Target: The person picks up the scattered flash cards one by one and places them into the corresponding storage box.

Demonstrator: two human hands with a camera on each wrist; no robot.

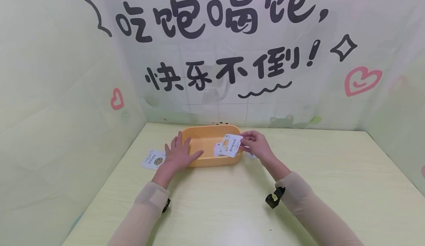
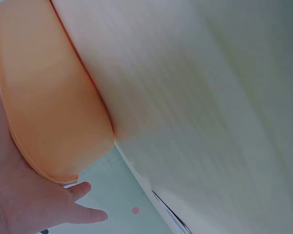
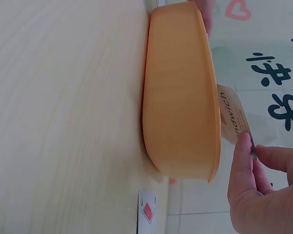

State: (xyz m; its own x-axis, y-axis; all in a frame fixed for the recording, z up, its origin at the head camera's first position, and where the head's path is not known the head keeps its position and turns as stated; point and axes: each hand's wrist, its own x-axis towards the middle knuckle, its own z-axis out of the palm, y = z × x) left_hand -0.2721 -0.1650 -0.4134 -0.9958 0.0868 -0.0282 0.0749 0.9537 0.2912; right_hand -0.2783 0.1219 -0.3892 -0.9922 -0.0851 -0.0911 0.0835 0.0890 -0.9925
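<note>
My right hand (image 1: 257, 145) pinches a white picture card (image 1: 231, 144) by its right edge, over the right end of an orange plastic basket (image 1: 199, 162). "Bread" is printed on the card's upper face. From below, the right wrist view shows lettering like "sandwich" on the held card (image 3: 232, 111), between thumb and fingers. Another card (image 1: 217, 150) lies inside the basket, partly covered by the held one. My left hand (image 1: 179, 155) rests with spread fingers on the basket's left rim; the left wrist view shows the palm against the basket (image 2: 58, 97).
A "salad" card (image 1: 153, 160) lies on the pale wooden table (image 1: 225, 201) left of the basket, partly behind the left hand. Right of the basket is another card (image 3: 147, 212) with a red picture. A printed backdrop (image 1: 212, 109) stands behind the table.
</note>
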